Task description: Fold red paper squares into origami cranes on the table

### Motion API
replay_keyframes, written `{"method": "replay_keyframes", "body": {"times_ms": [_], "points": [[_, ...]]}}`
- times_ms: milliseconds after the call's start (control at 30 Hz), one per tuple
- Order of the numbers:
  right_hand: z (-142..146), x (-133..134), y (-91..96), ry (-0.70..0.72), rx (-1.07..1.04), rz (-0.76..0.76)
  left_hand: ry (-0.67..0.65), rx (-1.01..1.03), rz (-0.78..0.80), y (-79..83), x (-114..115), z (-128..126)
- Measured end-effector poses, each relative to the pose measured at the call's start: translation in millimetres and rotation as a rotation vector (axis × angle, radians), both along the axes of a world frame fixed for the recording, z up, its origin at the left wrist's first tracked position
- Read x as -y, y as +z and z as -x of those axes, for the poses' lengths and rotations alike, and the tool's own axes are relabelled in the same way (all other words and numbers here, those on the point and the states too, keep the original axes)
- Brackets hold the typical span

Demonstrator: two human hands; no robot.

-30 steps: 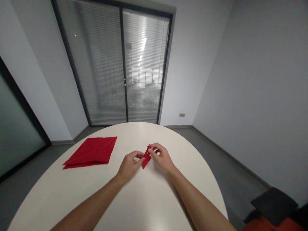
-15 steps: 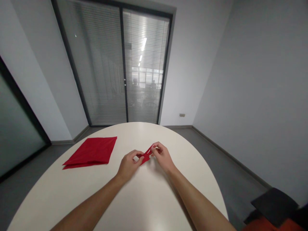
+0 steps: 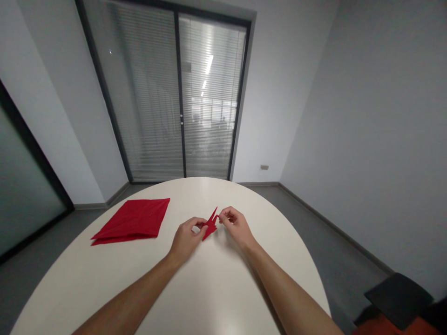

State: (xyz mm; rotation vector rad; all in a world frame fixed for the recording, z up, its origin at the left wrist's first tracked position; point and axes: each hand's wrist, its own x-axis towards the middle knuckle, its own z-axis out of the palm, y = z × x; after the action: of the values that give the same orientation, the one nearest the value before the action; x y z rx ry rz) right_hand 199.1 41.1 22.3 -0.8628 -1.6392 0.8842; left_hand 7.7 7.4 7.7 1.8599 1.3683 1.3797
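Over the middle of the table, a small red origami crane (image 3: 210, 229) is held up between my hands, with thin points sticking up and a wider part pointing down. My left hand (image 3: 187, 237) pinches its left side between thumb and fingers. My right hand (image 3: 236, 226) has thumb and fingertips closed on the bent tip of one thin point, on the crane's right. The other thin point stands free and straight. Part of the crane is hidden behind my left fingers.
A large folded red sheet (image 3: 134, 219) lies on the left of the round white table (image 3: 209, 288), its near edges slightly apart. A dark chair with orange (image 3: 398, 300) is at the lower right. Beyond the table are a glazed partition with blinds (image 3: 213, 107) and grey walls.
The two thin points, close together before, are now spread apart. The right fingers have bent one tip over; the other has come free. My left hand has barely moved.
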Motion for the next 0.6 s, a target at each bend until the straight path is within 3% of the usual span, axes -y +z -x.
{"method": "replay_keyframes", "body": {"times_ms": [600], "points": [[-1.1, 2.7, 4.0, -0.033, 0.121, -0.042, -0.033, 0.022, 0.027, 1.4, -0.9, 0.4]]}}
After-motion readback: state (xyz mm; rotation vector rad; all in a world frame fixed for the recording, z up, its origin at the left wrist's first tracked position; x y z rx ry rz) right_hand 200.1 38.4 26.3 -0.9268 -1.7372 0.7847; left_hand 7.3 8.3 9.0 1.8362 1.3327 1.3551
